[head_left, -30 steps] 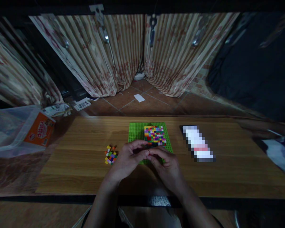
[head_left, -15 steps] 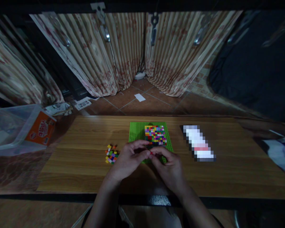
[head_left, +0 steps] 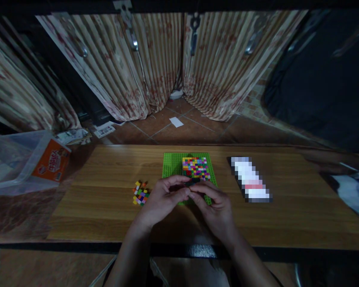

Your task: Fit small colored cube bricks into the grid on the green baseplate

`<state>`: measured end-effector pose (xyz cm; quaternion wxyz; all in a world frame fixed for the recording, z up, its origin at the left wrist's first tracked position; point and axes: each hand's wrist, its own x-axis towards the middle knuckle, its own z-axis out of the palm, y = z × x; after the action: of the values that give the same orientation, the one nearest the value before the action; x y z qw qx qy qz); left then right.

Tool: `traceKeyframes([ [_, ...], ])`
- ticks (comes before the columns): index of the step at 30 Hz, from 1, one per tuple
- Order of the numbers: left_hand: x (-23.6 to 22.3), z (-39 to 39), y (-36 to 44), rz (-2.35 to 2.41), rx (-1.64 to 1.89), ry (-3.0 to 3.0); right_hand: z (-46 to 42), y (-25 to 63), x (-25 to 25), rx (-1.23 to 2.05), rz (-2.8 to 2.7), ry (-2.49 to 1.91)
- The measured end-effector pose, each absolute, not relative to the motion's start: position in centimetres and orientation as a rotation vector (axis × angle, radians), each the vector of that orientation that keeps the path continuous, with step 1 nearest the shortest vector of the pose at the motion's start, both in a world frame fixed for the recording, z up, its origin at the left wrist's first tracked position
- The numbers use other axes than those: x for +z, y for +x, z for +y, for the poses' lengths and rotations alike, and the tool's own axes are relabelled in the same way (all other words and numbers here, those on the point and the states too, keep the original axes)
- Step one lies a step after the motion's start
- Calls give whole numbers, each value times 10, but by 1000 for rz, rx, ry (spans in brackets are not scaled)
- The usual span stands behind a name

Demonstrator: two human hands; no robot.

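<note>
A green baseplate (head_left: 171, 167) lies on the wooden table (head_left: 107, 207), with a block of many small coloured bricks (head_left: 195, 168) pressed onto its right part. My left hand (head_left: 163, 199) and my right hand (head_left: 215, 209) meet over the plate's near edge, fingertips pinched together. What the fingertips hold is too small and dark to make out. A little heap of loose coloured bricks (head_left: 140, 193) sits on the table just left of my left hand.
A blurred oblong object (head_left: 250, 184) lies right of the plate. A clear plastic box with an orange label (head_left: 24, 161) stands off the table's left end. Striped curtains (head_left: 155, 67) hang behind, above a tiled floor. A pale cloth (head_left: 354, 191) is at far right.
My hands have stayed over the plate's near edge. A small red piece showed between the fingertips half a second ago and is no longer visible; my right hand's fingers shifted slightly up.
</note>
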<state>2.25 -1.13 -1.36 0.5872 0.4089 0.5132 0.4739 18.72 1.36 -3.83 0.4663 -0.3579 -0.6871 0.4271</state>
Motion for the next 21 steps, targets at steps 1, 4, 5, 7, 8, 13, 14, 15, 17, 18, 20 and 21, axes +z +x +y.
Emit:
traceKeyframes([
  [1,-14,-11,23,1192,1102,955,14,188,-38,1046,-1686,-876],
  [4,-15,-11,23,1184,1103,980,15,191,-38,1040,-1662,-899],
  [5,-16,-10,23,1196,1113,989,17,193,-38,1030,-1643,-925],
  [7,-18,-9,22,1254,1154,1004,21,199,-37,996,-1575,-1004],
  [8,-18,-9,21,1303,1187,1011,24,202,-36,973,-1522,-1050],
  [13,-23,-4,16,1651,1352,1067,39,219,-36,951,-1223,-1268],
  [14,-24,-4,16,1702,1351,1073,40,221,-37,967,-1195,-1300],
  [15,-24,-3,16,1737,1343,1076,42,222,-38,985,-1178,-1323],
  [17,-25,-3,18,1758,1316,1087,42,222,-40,1021,-1160,-1350],
  [18,-25,-3,19,1755,1300,1099,42,222,-42,1043,-1156,-1355],
  [20,-26,-3,21,1742,1260,1118,41,219,-44,1087,-1150,-1352],
  [21,-26,-3,23,1736,1233,1130,40,218,-45,1106,-1150,-1346],
])
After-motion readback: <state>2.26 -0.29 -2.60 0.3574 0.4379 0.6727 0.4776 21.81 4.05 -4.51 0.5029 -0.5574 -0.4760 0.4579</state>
